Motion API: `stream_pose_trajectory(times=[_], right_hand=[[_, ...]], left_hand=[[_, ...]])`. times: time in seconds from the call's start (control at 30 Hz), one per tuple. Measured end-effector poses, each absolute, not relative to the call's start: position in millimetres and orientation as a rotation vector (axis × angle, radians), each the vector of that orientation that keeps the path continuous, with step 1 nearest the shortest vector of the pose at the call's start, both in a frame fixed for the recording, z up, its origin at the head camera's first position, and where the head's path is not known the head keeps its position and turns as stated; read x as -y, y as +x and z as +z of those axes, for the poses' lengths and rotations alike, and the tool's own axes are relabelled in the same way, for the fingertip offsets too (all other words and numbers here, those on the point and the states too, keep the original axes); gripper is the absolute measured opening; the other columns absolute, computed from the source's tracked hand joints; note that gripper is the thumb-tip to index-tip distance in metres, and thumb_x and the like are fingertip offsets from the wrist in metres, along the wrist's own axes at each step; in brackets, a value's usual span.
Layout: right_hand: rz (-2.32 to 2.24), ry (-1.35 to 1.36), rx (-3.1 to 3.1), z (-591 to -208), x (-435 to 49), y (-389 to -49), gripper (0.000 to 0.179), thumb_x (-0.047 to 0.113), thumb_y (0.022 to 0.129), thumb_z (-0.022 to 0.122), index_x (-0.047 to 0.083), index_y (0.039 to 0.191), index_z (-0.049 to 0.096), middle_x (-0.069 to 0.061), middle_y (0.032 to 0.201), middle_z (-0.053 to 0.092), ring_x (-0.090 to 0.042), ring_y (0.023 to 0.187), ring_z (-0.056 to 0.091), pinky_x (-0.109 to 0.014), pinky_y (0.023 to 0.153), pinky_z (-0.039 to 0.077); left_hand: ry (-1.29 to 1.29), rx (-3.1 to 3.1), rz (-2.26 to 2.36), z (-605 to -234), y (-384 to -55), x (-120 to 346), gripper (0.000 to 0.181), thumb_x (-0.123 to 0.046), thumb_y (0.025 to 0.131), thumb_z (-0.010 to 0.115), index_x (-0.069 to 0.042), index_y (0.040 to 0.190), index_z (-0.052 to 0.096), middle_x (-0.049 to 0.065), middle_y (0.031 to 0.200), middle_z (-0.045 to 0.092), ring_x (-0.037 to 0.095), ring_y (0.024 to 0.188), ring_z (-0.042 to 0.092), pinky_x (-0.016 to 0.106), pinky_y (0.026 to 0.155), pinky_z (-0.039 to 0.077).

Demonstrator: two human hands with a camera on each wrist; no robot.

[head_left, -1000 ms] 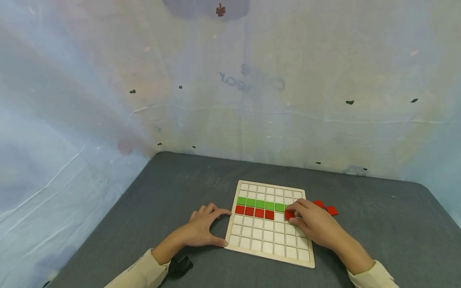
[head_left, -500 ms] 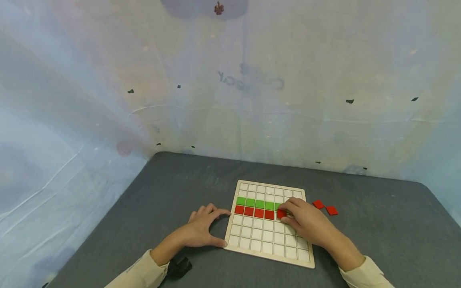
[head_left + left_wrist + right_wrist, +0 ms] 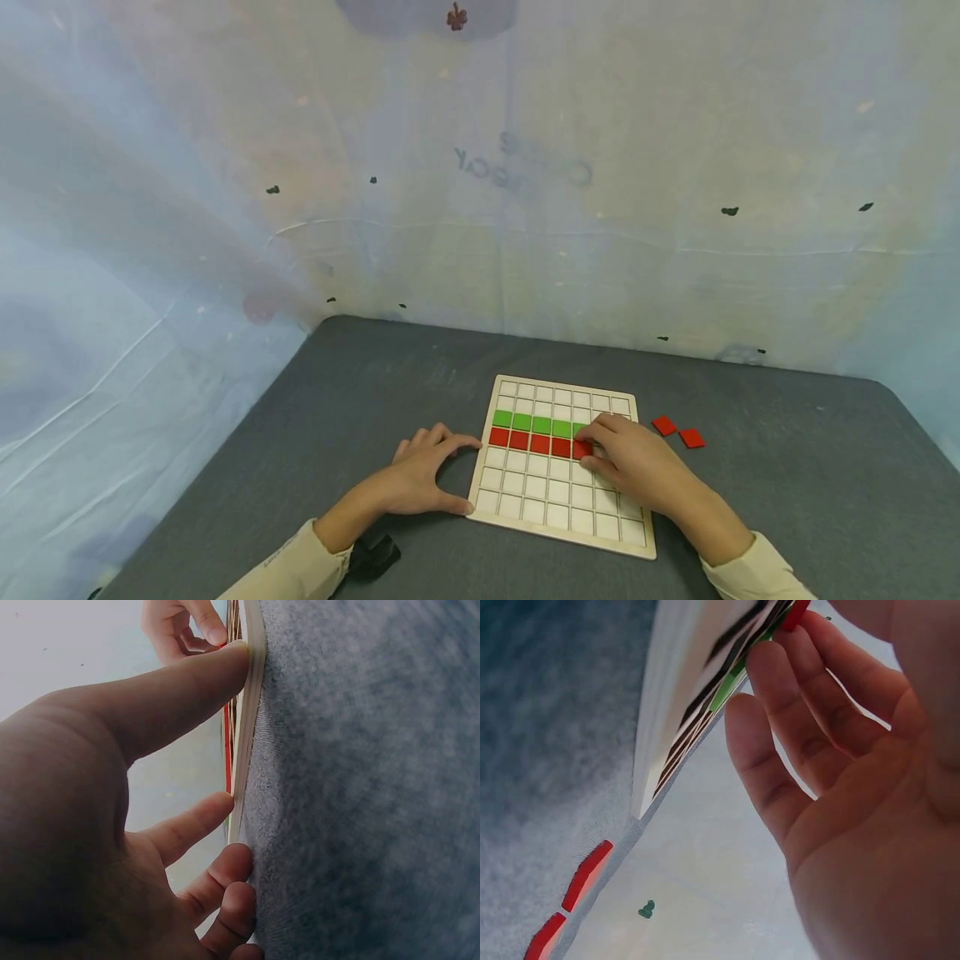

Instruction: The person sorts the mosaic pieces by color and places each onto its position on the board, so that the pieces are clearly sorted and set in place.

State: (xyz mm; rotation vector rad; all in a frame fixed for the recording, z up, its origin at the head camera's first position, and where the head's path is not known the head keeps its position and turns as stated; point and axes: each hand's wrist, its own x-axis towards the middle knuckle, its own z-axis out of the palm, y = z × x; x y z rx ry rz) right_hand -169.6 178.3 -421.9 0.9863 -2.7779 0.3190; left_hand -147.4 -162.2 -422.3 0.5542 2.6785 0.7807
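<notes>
A pale wooden grid board [image 3: 555, 531] lies on the table. Across it runs a row of green square tiles [image 3: 541, 426], and just below that a row of red square tiles [image 3: 538, 443]. My right hand [image 3: 637, 462] pinches a red tile [image 3: 581, 450] between thumb and fingertips at the right end of the red row, level with its neighbours. The red tile [image 3: 795, 613] also shows by the fingertips in the right wrist view. My left hand [image 3: 422, 473] is spread, thumb at the board's near left corner and index fingertip on its left edge.
Two loose red tiles, one [image 3: 663, 426] beside the other [image 3: 692, 438], lie on the dark grey table [image 3: 810, 492] right of the board. A black object [image 3: 375, 557] sits by the left wrist. Pale sheeting [image 3: 600, 250] hangs behind the table.
My right hand has moved left with the red tile and lowered it into the cell at the end of the red row. My left hand has stayed at the board's edge.
</notes>
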Motion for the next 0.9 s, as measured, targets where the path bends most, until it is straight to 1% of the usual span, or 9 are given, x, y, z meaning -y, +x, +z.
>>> stream_pose_trajectory(times=[0.17, 0.67, 0.9], right_hand=[[0.325, 0.993, 2.759, -421.7, -178.5, -169.4, 0.028, 0.034, 0.088, 0.075, 0.020, 0.111, 0.069, 0.005, 0.108, 0.065, -0.013, 0.095, 0.064, -0.035, 0.082, 0.053], [0.344, 0.998, 2.776, -422.9, -179.3, -170.6, 0.028, 0.035, 0.090, 0.073, 0.019, 0.113, 0.070, 0.005, 0.109, 0.065, -0.012, 0.094, 0.063, -0.034, 0.082, 0.053], [0.339, 1.003, 2.790, -422.6, -179.0, -170.7, 0.028, 0.036, 0.091, 0.072, 0.019, 0.114, 0.069, 0.005, 0.110, 0.065, -0.012, 0.095, 0.064, -0.035, 0.083, 0.053]], left_hand=[[0.545, -2.686, 0.767, -423.5, -148.1, 161.5, 0.081, -0.052, 0.071, 0.086, -0.034, 0.142, 0.050, -0.005, 0.107, 0.045, 0.015, 0.097, 0.036, 0.039, 0.078, 0.024], [0.543, -2.682, 0.770, -421.9, -147.5, 160.3, 0.082, -0.052, 0.071, 0.086, -0.034, 0.142, 0.050, -0.005, 0.107, 0.045, 0.016, 0.097, 0.035, 0.040, 0.078, 0.024], [0.557, -2.686, 0.767, -423.2, -146.7, 163.2, 0.080, -0.053, 0.072, 0.085, -0.037, 0.142, 0.049, -0.006, 0.108, 0.045, 0.015, 0.096, 0.036, 0.039, 0.077, 0.024]])
